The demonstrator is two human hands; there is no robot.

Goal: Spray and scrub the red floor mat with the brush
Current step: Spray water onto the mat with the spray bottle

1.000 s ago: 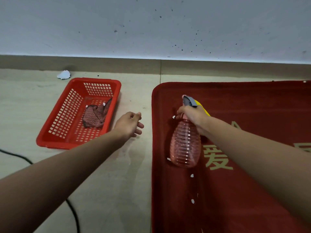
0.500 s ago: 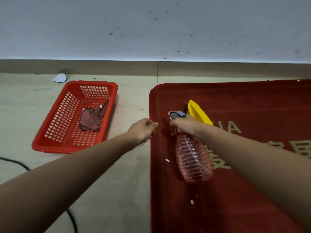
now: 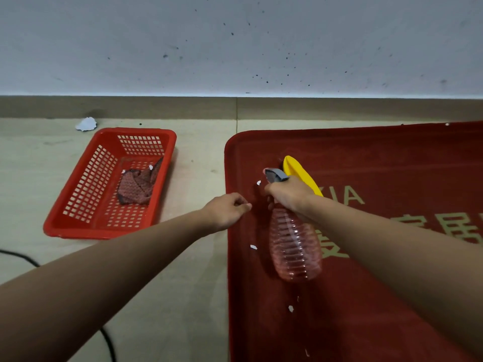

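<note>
The red floor mat with gold lettering covers the floor on the right. My right hand grips the neck of a clear pink spray bottle, its grey nozzle pointing left above the mat. A yellow brush lies on the mat just behind that hand, partly hidden by it. My left hand has its fingers curled at the mat's left edge and seems to pinch it. Small white scraps dot the mat.
A red plastic basket sits on the beige floor to the left with a dark mesh cloth inside. A crumpled white scrap lies by the baseboard. A black cable runs along the lower left.
My left hand moved right from the bare floor to the mat's edge and curled its fingers. The bottle shifted slightly, so the yellow brush behind it now shows.
</note>
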